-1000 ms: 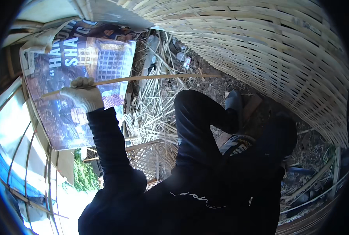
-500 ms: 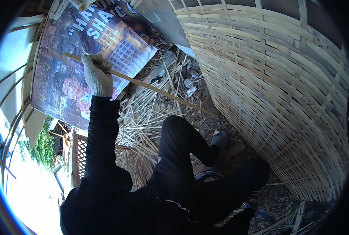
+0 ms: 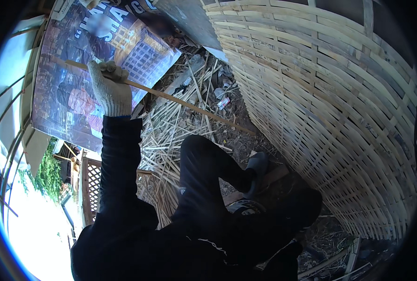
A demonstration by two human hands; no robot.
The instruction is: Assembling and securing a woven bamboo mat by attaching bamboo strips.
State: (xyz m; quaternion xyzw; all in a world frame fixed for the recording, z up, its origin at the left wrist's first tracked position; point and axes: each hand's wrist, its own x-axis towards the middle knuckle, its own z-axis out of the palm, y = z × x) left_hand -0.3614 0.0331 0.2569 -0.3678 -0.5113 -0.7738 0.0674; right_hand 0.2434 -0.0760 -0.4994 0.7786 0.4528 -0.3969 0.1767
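Gripping the bamboo strip much as half a second earlier, the gloved left hand keeps its far end near the woven panel, apparently loose; right hand unseen, state undeterminable.

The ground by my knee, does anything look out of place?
Yes: pale strips lie tangled beside your knee, and a red-and-white scrap looks like litter near the woven panel. The long strip in your left hand shows no break.

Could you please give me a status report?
Left hand gripping thin strip; right hand out of view. Strip angled toward woven panel; loose strips lying below.
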